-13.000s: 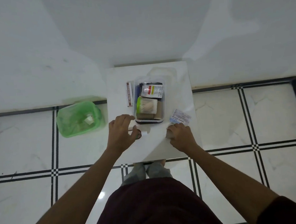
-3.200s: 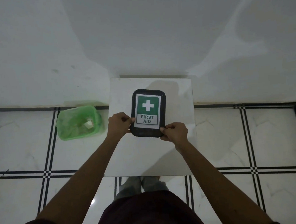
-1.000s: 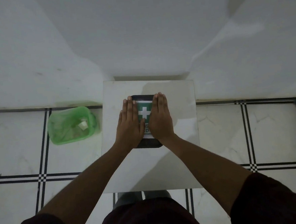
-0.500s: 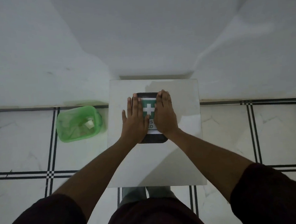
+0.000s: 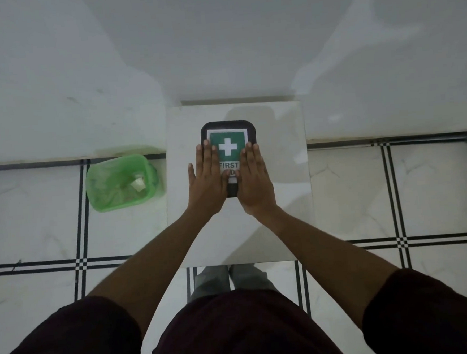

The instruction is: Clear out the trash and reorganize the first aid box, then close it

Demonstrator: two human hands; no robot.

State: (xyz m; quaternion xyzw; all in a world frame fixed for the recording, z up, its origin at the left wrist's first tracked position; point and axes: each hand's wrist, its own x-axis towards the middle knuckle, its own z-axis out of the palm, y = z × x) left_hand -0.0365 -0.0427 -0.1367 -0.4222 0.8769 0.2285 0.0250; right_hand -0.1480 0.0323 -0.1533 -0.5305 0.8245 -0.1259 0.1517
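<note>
Only the head cam here, looking straight down. The first aid box [image 5: 228,138] is sitting closed on the white square surface [image 5: 282,173], a bit toward the far half of it, with the lid on and the green label with the white cross facing up. You can read "FIRST" on the label, but the word under it is mostly covered. Both hands lie flat on the lid, palms down: the left hand [image 5: 206,183] is on the left side of the box with its outer fingers spilling over the edge onto the surface, and the right hand [image 5: 254,181] is on the right side, heel of the palm hanging off the near end. So neither grip is actually closed around anything, fingers are stretched out straight and just resting on the lid. The thumbs nearly meet over the lower part of the label. Off to the left, down on the tiled floor [image 5: 393,193], there's a green bin [image 5: 109,191] with some pale scraps of trash [image 5: 138,183] in it, standing just beside the surface's edge.
</note>
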